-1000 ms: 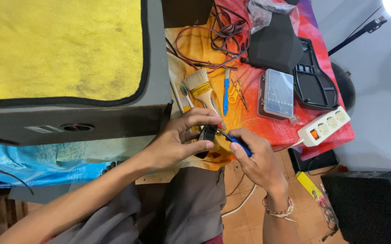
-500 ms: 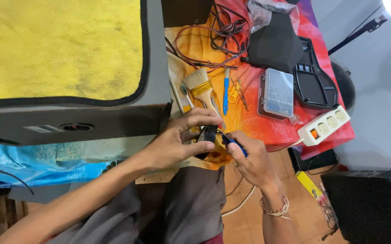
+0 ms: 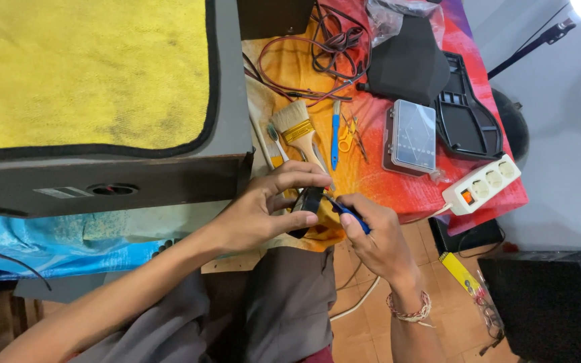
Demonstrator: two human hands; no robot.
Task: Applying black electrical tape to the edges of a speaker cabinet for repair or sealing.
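Note:
My left hand (image 3: pixel 267 208) grips a small black device (image 3: pixel 307 202) at the near edge of a table covered with a red-orange cloth (image 3: pixel 378 181). My right hand (image 3: pixel 374 235) holds a blue-handled tool (image 3: pixel 349 212), its thin tip resting against the black device. Both hands sit close together above my lap. The part of the device under my left fingers is hidden.
A big grey speaker box (image 3: pixel 102 168) topped with a yellow mat (image 3: pixel 82 67) fills the left. On the cloth lie a paintbrush (image 3: pixel 297 131), a blue tool (image 3: pixel 335 134), tangled wires (image 3: pixel 324 60), a clear parts box (image 3: pixel 412 138), black plastic covers (image 3: pixel 465 121) and a white power strip (image 3: pixel 482 185).
My right hand has slid slightly left and closer to the device, with the blue tool staying against it. My left hand keeps its grip.

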